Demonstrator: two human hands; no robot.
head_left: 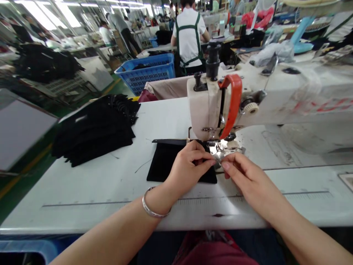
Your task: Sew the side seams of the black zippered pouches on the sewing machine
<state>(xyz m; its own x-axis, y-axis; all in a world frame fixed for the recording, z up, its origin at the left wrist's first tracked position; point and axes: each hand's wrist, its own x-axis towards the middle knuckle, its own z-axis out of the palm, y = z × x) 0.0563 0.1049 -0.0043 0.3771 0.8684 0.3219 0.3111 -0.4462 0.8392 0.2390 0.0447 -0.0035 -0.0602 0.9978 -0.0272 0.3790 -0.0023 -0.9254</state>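
A black fabric piece [165, 162] lies flat on the white table [110, 184], its right edge under the presser foot [220, 147] of a cream sewing machine [209, 106] with an orange lever. My left hand [187, 165], with a silver bangle on the wrist, rests on the fabric with fingers pinched together at its edge beside the foot. My right hand [242, 176] meets it from the right, fingertips pinched on a small pale strip just below the foot; what the strip is, I cannot make out.
A stack of black fabric pieces [96, 129] lies on the table at the left. Behind stand a blue plastic basket [149, 71] and a person in a white shirt with green apron straps [190, 36]. Other work tables fill the background.
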